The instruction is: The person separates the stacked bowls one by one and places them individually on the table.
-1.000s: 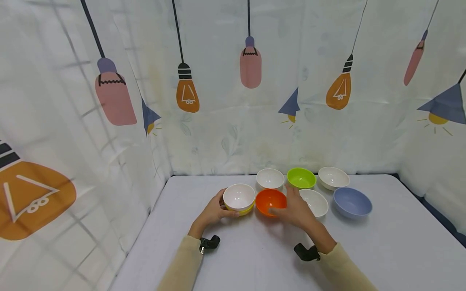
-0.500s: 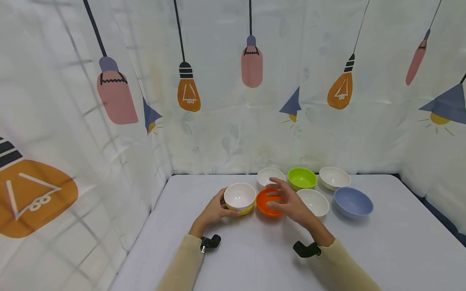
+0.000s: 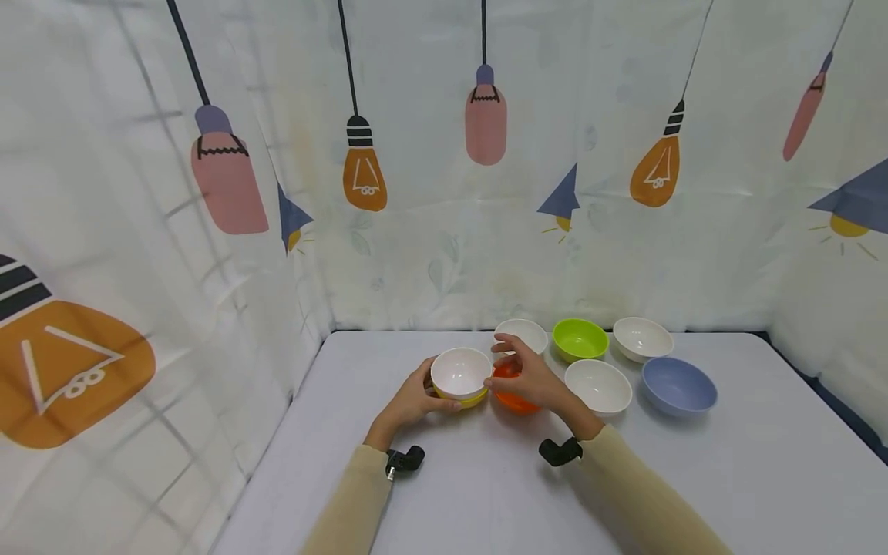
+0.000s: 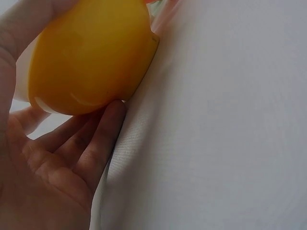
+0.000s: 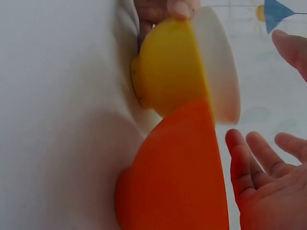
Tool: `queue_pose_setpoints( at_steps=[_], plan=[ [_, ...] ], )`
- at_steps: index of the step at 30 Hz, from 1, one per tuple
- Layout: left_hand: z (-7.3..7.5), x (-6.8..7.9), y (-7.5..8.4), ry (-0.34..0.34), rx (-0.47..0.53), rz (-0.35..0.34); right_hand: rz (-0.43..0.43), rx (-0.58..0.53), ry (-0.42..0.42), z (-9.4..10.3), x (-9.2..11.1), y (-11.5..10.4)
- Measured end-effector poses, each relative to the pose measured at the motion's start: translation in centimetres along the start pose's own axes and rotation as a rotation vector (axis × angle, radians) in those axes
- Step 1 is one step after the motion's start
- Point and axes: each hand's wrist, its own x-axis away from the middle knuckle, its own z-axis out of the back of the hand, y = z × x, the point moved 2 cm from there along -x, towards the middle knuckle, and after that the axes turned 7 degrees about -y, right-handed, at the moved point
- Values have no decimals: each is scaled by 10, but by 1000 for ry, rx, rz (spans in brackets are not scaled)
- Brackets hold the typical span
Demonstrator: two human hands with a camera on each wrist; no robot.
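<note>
A white bowl (image 3: 462, 371) sits nested in a yellow bowl (image 4: 96, 52), its rim standing above the yellow one. My left hand (image 3: 414, 397) grips the yellow bowl from the left side, thumb in front and fingers curled round behind. Just right of that stack stands an orange bowl (image 5: 177, 177), partly covered by my right hand (image 3: 530, 379) in the head view. That hand hovers over the orange bowl with thumb and fingers spread, its fingertips close to the white bowl's right rim and nothing held between them.
Behind the orange bowl stands another white bowl (image 3: 526, 333), with a green bowl (image 3: 580, 339) and a further white bowl (image 3: 642, 339) along the back of the white table (image 3: 472, 493). A white bowl (image 3: 598, 387) and a blue bowl (image 3: 678, 385) stand to the right.
My right hand has lifted from the orange bowl's right rim and moved left over it to the white bowl in the stack. My left hand keeps its grip on the yellow bowl.
</note>
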Motion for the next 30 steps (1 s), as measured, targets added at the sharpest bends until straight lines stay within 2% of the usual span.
queue_pose_setpoints(
  at_steps=[8,19,24,30],
  plan=[
    [-2,-1,1,-4,18,7,-67,156,-52,-3,-19,0],
    [0,0,2,-15,-1,-2,-37,243,-177,-5,-35,-1],
    [0,0,2,-11,13,1,-23,302,-202,-8,-40,-1],
    [0,-1,0,-10,15,-10,-65,385,-212,-13,-46,-1]
  ],
)
